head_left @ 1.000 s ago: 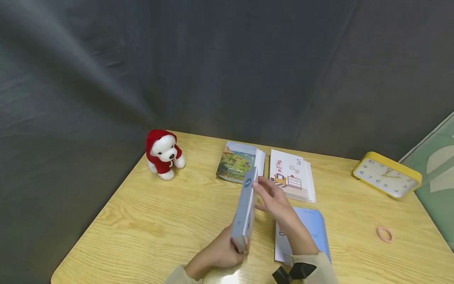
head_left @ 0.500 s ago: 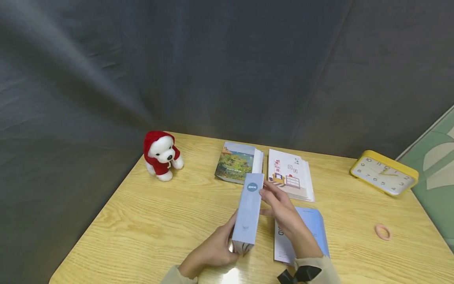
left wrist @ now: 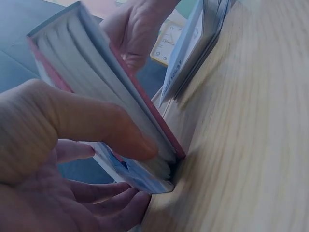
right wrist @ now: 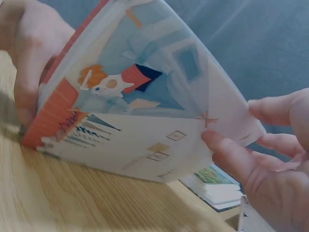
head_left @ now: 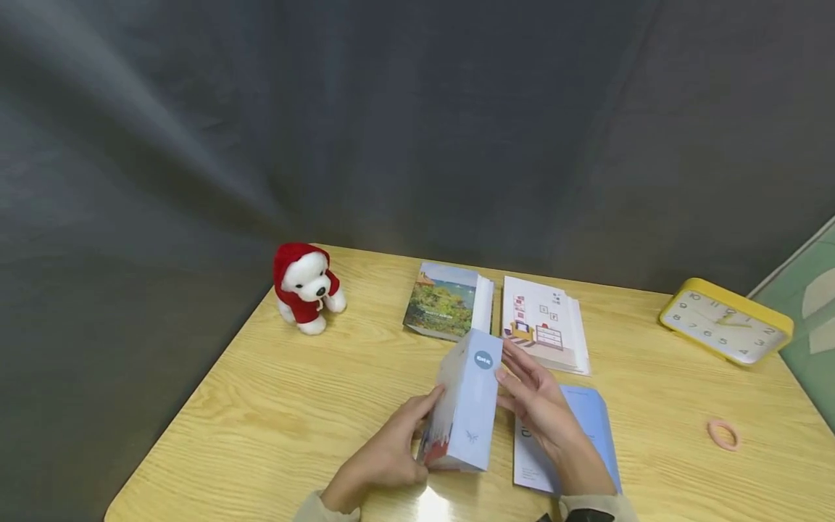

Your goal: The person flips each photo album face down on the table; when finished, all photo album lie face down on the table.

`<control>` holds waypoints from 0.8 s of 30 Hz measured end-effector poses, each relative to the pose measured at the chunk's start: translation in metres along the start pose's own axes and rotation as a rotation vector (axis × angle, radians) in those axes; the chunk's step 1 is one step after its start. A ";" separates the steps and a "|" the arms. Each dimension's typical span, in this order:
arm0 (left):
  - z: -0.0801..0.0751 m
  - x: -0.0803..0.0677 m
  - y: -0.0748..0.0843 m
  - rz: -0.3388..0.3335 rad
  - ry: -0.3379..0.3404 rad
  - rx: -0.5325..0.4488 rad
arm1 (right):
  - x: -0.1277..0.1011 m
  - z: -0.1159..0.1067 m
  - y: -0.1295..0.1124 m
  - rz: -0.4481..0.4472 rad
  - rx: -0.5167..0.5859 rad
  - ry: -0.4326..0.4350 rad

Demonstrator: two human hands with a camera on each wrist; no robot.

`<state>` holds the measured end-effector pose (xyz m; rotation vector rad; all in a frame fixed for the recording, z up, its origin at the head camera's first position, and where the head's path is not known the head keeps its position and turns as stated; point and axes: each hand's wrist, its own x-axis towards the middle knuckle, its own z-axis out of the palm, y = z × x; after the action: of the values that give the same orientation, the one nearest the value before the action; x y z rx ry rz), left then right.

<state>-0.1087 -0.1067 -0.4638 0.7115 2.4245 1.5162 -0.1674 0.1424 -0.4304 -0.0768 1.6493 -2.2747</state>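
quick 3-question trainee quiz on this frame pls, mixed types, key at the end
1. True or false: the pale blue book lies flat on the table.
2. Which hand's thumb presses on the book's page edges? A) left hand B) right hand C) neither
3. Fill in: the yellow clock sits at the table's far ____ corner, as the person sees it.

Key:
1. False. It stands tilted on its lower edge, held between both hands.
2. A. The left wrist view shows the thumb on the page edges.
3. right
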 end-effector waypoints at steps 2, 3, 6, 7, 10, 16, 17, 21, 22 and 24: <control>0.001 -0.001 0.001 -0.028 0.020 0.061 | -0.002 -0.003 0.000 -0.009 -0.049 0.025; 0.001 -0.001 0.001 -0.046 0.033 0.101 | -0.003 -0.004 0.000 -0.008 -0.082 0.038; 0.000 -0.003 0.003 -0.121 0.071 0.200 | -0.002 -0.006 0.004 -0.002 -0.187 0.089; 0.000 -0.004 0.003 -0.140 0.082 0.228 | -0.001 -0.006 0.006 -0.003 -0.231 0.112; 0.000 -0.005 0.003 -0.183 0.106 0.269 | 0.001 -0.004 0.013 -0.017 -0.437 0.186; 0.001 -0.006 0.004 -0.194 0.150 0.411 | 0.003 0.009 0.027 -0.060 -1.028 0.278; 0.000 -0.006 0.005 -0.196 0.150 0.438 | 0.003 0.011 0.028 -0.068 -1.097 0.276; -0.005 -0.006 0.009 -0.203 0.119 0.555 | 0.004 0.019 0.030 -0.111 -1.269 0.250; -0.008 -0.007 0.012 -0.201 0.102 0.583 | 0.004 0.019 0.030 -0.118 -1.288 0.243; -0.015 -0.007 0.016 -0.194 0.043 0.617 | 0.005 0.020 0.030 -0.129 -1.318 0.224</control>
<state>-0.1044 -0.1163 -0.4429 0.5128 2.9111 0.7091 -0.1605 0.1142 -0.4522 -0.2298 2.9944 -0.8896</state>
